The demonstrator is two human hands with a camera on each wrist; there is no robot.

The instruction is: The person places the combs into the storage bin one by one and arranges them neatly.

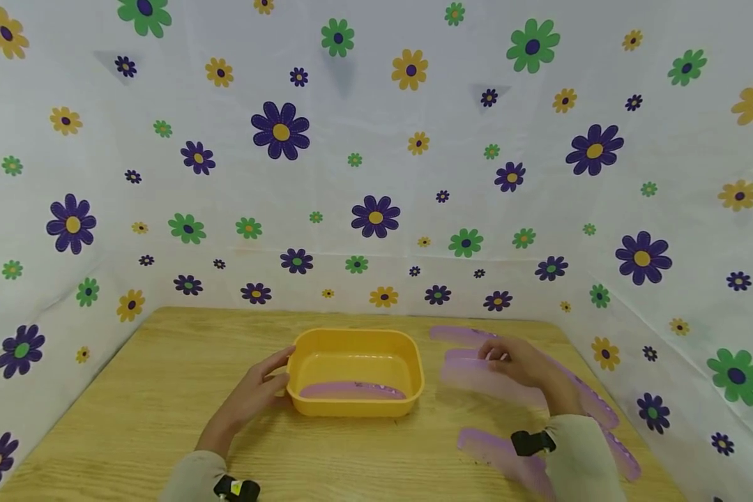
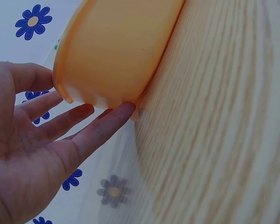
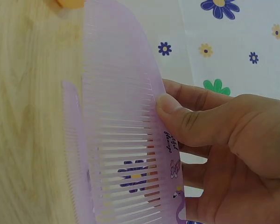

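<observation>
My right hand [image 1: 519, 361] pinches a translucent purple comb [image 1: 492, 380] by its spine. In the right wrist view the thumb lies on the near face of that comb [image 3: 121, 112], with fingers behind it and printed figures along the spine. My left hand [image 1: 260, 390] touches the left end of a yellow plastic basin [image 1: 355, 408], its fingers extended. Its fingertips rest against the basin's outer wall [image 2: 112, 51] and rim in the left wrist view. Inside the basin, along its near side, lies another purple comb [image 1: 351, 390].
Several more purple combs lie right of the basin: one at the back [image 1: 454, 334], one near the front [image 1: 498, 450], and others partly behind the right forearm [image 1: 621, 453]. The wooden table [image 1: 163, 390] meets flower-printed white cloth [image 1: 376, 174] at the back and sides.
</observation>
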